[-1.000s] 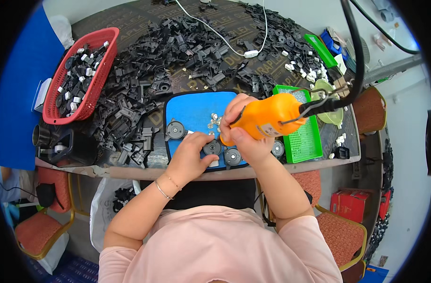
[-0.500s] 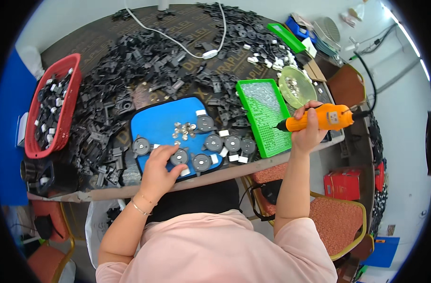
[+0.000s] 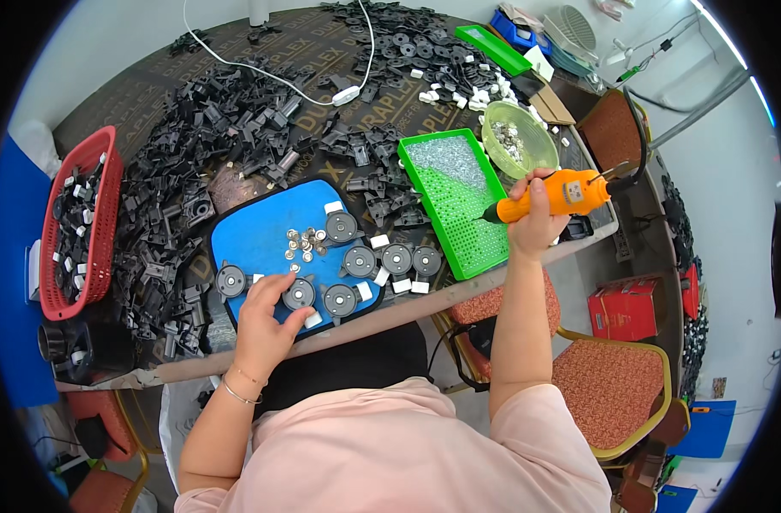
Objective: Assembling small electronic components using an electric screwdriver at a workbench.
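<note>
Black plastic parts cover the dark worktop [image 3: 236, 60]. On it, the right hand [image 3: 534, 224] wraps tight around an orange power screwdriver [image 3: 560, 195]. It lies almost flat, and its tip points left at the green tray [image 3: 461, 201]. The left hand [image 3: 266, 318] pinches a round grey part [image 3: 300, 295] on the blue mat [image 3: 254, 235]. More round parts [image 3: 380, 259] sit in a row nearby. A red basket [image 3: 76, 224] stands far left.

You wear a pale pink short-sleeved top, plain, no print visible, filling the frame from 5 to 7 o'clock. Both forearms are bare below the sleeves. Your left hand [image 3: 266, 321] has a thin silver bangle at the wrist. Your right hand [image 3: 534, 224] shows no ring, band or glove.
</note>
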Demonstrator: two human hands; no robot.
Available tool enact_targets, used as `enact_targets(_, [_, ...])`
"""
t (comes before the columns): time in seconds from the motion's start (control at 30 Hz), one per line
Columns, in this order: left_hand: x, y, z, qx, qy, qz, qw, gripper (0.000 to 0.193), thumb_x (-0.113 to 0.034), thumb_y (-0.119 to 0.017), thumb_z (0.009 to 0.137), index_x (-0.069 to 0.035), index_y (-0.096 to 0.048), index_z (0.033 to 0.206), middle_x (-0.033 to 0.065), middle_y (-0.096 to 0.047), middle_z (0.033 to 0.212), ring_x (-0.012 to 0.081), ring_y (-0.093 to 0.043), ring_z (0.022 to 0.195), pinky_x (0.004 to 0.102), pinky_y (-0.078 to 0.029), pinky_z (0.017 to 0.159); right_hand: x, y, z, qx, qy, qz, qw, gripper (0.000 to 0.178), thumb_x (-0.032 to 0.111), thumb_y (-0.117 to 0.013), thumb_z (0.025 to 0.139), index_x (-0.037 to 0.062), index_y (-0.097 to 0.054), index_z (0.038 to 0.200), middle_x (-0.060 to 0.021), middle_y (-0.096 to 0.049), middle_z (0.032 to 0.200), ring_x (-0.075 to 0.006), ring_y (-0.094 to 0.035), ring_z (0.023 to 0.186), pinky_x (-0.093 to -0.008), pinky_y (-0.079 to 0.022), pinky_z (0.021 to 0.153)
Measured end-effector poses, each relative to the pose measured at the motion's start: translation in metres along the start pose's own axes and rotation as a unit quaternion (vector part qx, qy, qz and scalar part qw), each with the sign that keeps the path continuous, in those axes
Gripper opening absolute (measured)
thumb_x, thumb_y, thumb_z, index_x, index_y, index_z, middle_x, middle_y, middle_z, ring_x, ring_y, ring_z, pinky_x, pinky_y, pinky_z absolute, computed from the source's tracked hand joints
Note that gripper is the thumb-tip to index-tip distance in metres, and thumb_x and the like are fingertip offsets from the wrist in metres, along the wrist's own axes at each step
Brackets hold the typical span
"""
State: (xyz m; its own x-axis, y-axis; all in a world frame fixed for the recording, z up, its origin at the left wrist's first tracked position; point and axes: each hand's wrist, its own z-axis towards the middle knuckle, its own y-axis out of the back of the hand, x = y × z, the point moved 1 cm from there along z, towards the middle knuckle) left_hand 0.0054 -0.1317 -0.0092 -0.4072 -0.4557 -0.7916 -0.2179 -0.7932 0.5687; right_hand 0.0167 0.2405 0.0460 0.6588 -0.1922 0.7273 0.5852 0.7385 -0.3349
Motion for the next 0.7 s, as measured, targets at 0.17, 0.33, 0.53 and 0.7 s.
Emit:
enact_targets(0.17, [0.002,0.001,-0.001,0.009,0.015,-0.007,1.000,0.051,-0.014,-0.080,0.067,0.001,-0.062,0.112,0.0176,-0.062,0.110,0.0334,-0.058,0.101,0.0375,-0.047,0.089,0.002,-0.002,0.001,0.022,-0.003,-0.006,1.000,0.017,0.005,-0.060,0.086,0.0005,-0.053,0.101,-0.0091,-0.055,0.084,-0.0166,-0.054,0.062,-0.0272,-0.045,0.057])
enact_targets(0.33, [0.002,0.000,0.000,0.013,0.021,-0.012,1.000,0.051,-0.015,-0.080,0.067,0.001,-0.062,0.112,0.0176,-0.062,0.110,0.0332,-0.058,0.101,0.0378,-0.046,0.090,-0.001,-0.001,0.003,0.021,-0.004,-0.014,1.000,0.017,0.006,-0.060,0.086,0.0006,-0.053,0.100,-0.0090,-0.055,0.083,-0.0168,-0.054,0.061,-0.0272,-0.045,0.056])
enact_targets(0.53, [0.002,0.001,0.000,0.007,0.006,-0.014,1.000,0.050,-0.015,-0.080,0.068,0.002,-0.062,0.111,0.0174,-0.062,0.109,0.0334,-0.058,0.101,0.0379,-0.046,0.089,-0.001,-0.001,0.002,0.018,-0.024,0.006,1.000,0.016,0.006,-0.059,0.085,0.0012,-0.053,0.098,-0.0089,-0.055,0.080,-0.0173,-0.054,0.060,-0.0279,-0.045,0.055])
enact_targets(0.7, [0.002,0.002,0.000,0.002,0.000,-0.013,1.000,0.050,-0.016,-0.080,0.068,0.002,-0.062,0.111,0.0172,-0.062,0.108,0.0334,-0.058,0.101,0.0380,-0.047,0.089,0.009,-0.006,0.003,0.006,-0.029,-0.002,1.000,0.017,0.005,-0.060,0.084,0.0021,-0.052,0.099,-0.0098,-0.054,0.083,-0.0176,-0.054,0.060,-0.0282,-0.044,0.055])
